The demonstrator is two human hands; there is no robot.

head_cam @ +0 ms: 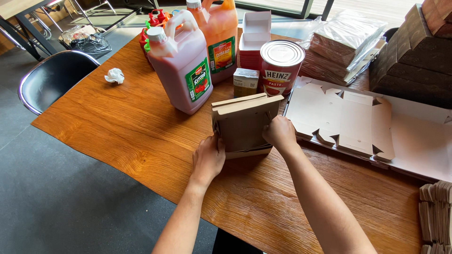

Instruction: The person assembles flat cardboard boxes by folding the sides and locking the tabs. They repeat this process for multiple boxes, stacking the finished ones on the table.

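A brown cardboard box, partly folded up with its lid flaps raised, stands on the wooden table in front of me. My left hand grips its lower left corner. Over on the box's right side, my right hand presses against the wall with fingers curled on the edge. Just right of the box lies a stack of flat unfolded white box blanks.
Behind the box stand two large sauce jugs, a big tin can, a small carton and white trays. Wrapped packs and dark folded stacks sit far right. A black chair stands left; crumpled paper lies near it.
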